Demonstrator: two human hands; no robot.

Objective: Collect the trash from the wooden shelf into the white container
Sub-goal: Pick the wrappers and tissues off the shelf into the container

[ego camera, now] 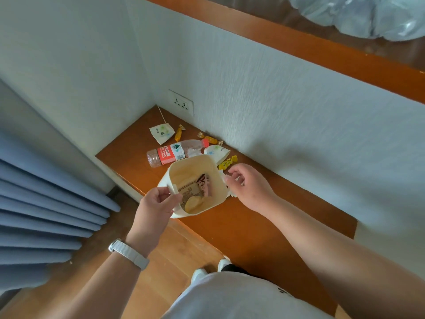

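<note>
My left hand [156,203] grips the near-left rim of the white container [181,168], held over the front edge of the wooden shelf [253,217]. Wrappers lie inside the container. My right hand [248,185] hovers beside its right rim, fingers curled and apart, holding nothing that I can see. A white crumpled paper [231,194] peeks out beneath that hand. Behind the container lie an empty plastic bottle [170,153] with a red label, two white packets [161,132] [217,151], a yellow candy [227,162] and orange candies [179,133] [210,139].
A white wall with a socket [181,103] backs the shelf. A thin stick [162,115] leans in the corner. Blue curtains [46,203] hang at the left. A higher wooden ledge [299,49] holds a plastic bag [358,17]. Wooden floor below.
</note>
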